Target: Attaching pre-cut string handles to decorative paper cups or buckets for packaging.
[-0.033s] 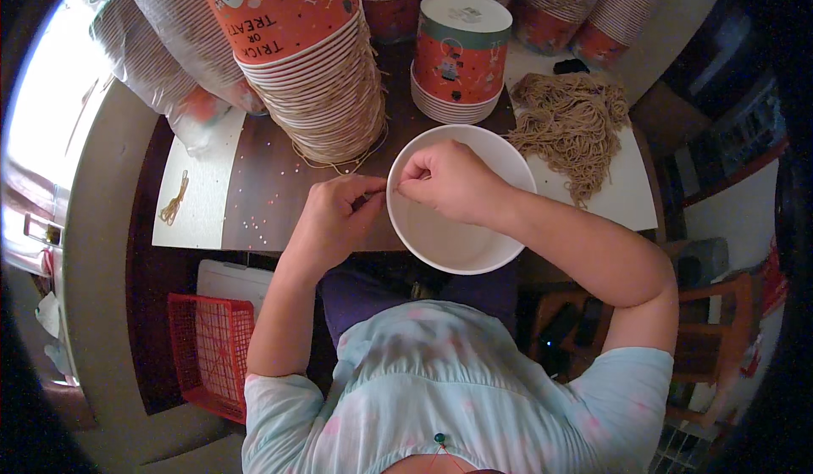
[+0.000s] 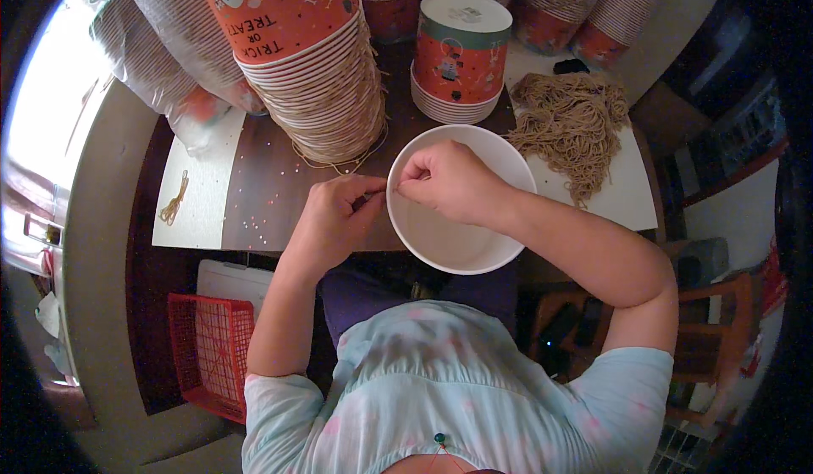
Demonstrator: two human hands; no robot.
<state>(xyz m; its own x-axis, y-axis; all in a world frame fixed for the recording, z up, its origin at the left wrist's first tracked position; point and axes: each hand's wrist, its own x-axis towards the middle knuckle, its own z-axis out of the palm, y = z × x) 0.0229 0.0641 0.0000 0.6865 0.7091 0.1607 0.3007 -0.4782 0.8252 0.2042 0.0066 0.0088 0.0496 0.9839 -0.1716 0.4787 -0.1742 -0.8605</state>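
A white-lined paper bucket (image 2: 449, 249) stands upright, mouth up, at the table's front edge. My left hand (image 2: 330, 220) is outside its left wall, thumb and fingertips pinched together close below the rim. Reaching over from the right, my right hand (image 2: 453, 184) is inside the bucket, its fingers curled in a pinch near the same spot of the wall. Whatever lies between the fingertips of either hand is too small or hidden to make out. Behind my left hand rises a tall stack of orange buckets (image 2: 313, 110), upside down, with tan cords hanging around their rims.
A shorter stack of upside-down buckets (image 2: 461, 59) stands behind the bucket. To its right lies a heap of tan cords (image 2: 572, 127). One small cord bundle (image 2: 175, 199) rests at the table's left. Plastic-wrapped bucket stacks (image 2: 182, 50) line the back. A red basket (image 2: 212, 347) sits lower left.
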